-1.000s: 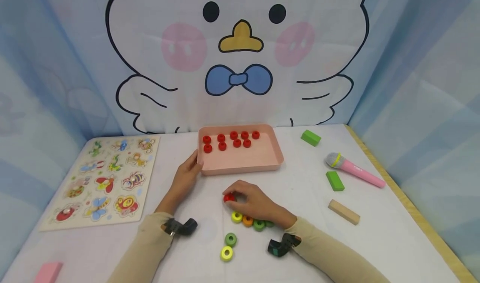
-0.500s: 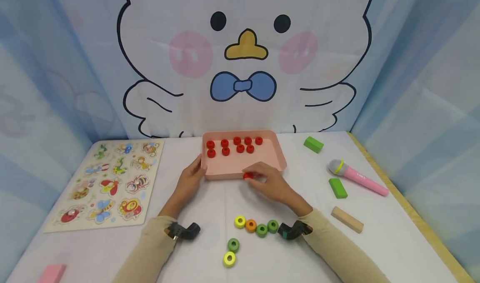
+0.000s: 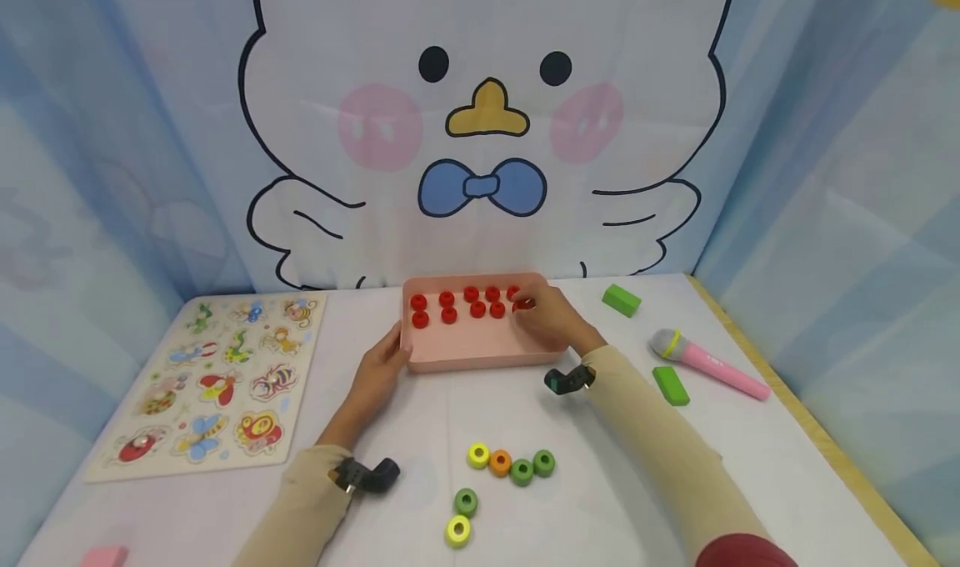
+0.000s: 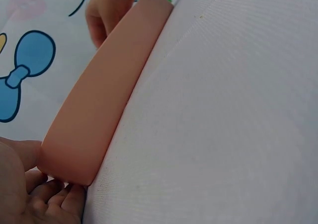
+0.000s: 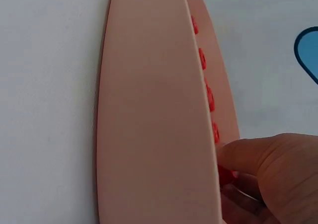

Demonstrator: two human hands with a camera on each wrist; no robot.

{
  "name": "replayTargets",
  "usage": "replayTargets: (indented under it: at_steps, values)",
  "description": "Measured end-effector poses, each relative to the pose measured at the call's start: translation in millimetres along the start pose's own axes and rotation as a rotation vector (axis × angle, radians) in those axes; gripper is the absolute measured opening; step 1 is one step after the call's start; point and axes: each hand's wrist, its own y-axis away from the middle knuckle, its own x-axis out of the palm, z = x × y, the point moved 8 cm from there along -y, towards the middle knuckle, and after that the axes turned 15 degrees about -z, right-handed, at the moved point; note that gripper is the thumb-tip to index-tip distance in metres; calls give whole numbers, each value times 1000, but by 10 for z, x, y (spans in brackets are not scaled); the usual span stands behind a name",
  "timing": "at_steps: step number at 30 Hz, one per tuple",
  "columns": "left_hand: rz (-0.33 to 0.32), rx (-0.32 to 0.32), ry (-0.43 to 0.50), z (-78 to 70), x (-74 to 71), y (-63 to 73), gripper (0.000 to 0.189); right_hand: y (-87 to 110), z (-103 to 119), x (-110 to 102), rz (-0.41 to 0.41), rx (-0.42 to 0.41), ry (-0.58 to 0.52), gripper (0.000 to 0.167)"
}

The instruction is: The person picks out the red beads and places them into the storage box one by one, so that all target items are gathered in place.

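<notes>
A pink tray (image 3: 465, 346) stands at the back of the table, with several red ring beads (image 3: 477, 309) in two rows inside it. My left hand (image 3: 377, 377) holds the tray's left end; in the left wrist view the thumb is at the rim and the fingers (image 4: 54, 196) curl against the end wall. My right hand (image 3: 551, 313) reaches into the tray's right part and pinches a red bead (image 5: 226, 176) between thumb and fingers, at the right end of the front row. The tray's side wall hides the lower part of this bead in the right wrist view.
Loose yellow, orange and green beads (image 3: 500, 463) lie in front of the tray. An insect puzzle board (image 3: 247, 367) is at the left. At the right are green blocks (image 3: 621, 300) and a pink toy microphone (image 3: 712, 365). A pink block (image 3: 103, 557) shows at the front left.
My right hand has carried the red bead from beside the loose beads, over the tray's front rim, to the right end of the front row. My left hand stays on the tray.
</notes>
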Motion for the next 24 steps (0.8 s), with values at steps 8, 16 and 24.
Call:
replayTargets:
  at_steps: [8,16,24]
  values:
    - [6,-8,8,8,141,131,59,83,-130,122,25,70,29,31]
    - [28,17,-27,-53,141,109,60,173,-123,-6,-22,41,84,49]
    - [11,323,-628,-430,-34,145,76,528,252,-252,-211,-365,446,67]
